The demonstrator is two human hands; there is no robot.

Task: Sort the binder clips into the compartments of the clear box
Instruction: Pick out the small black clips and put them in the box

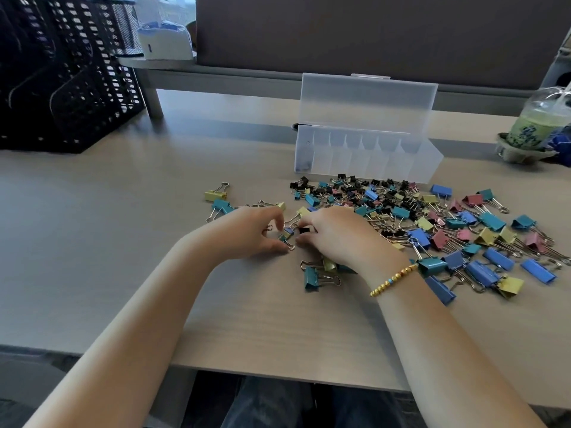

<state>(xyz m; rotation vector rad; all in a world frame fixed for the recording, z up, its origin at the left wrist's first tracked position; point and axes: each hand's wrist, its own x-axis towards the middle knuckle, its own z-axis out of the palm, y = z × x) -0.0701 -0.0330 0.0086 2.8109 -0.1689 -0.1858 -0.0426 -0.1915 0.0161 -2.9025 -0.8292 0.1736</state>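
Observation:
A heap of binder clips (411,217) in black, blue, teal, yellow and pink is spread over the desk in front of the clear box (364,156). The box stands open with its lid upright, and its row of compartments looks nearly bare. My left hand (247,233) has its fingers curled around small clips (285,237) near the heap's left edge. My right hand (340,236), with a gold bead bracelet at the wrist, pinches a small black clip (304,230) right beside the left hand. A teal clip (312,278) lies just below my right hand.
A black mesh file rack (61,72) stands at the far left. A grey monitor stand (173,66) carries a white box behind it. A green drink cup (537,125) in a cardboard holder sits at the far right. The desk's front edge (278,375) runs above my lap.

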